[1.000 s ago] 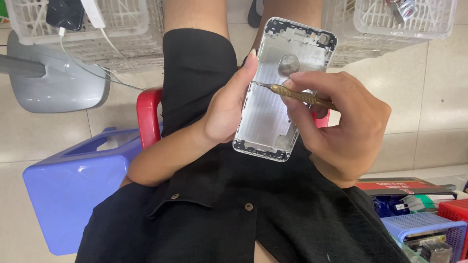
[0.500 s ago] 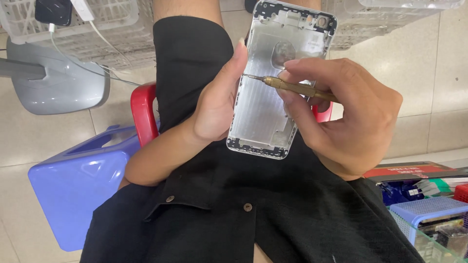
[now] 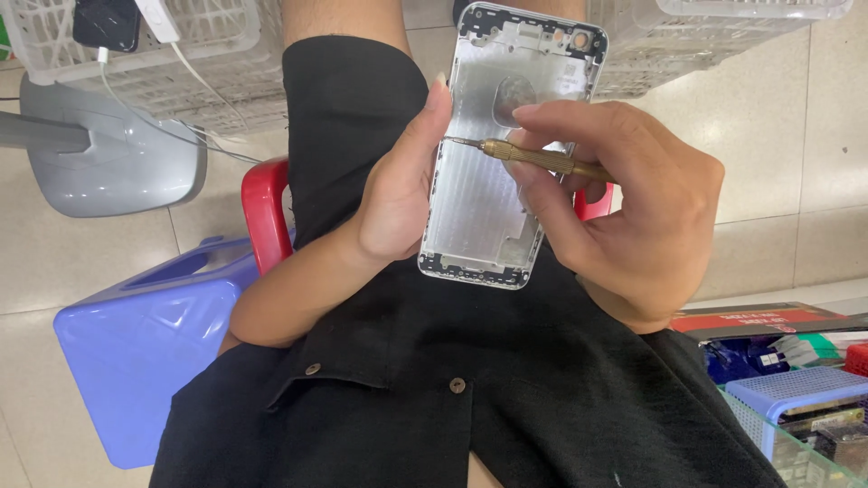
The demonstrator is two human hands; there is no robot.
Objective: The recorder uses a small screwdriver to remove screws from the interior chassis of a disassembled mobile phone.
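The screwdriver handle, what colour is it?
The screwdriver handle is a brassy gold, seen clearly in the head view, held in the right hand.

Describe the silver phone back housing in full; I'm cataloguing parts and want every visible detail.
The silver metal phone back housing is an empty shell with rounded corners, its bare inner face turned to the camera. Its top edge carries dark fittings and a round camera hole at one corner; a circular patch sits below that. It stands nearly upright above the lap, tilted slightly. The left hand grips its left edge, thumb along the rim. The right hand holds a slim brass-coloured screwdriver, its tip at the housing's left inner edge.
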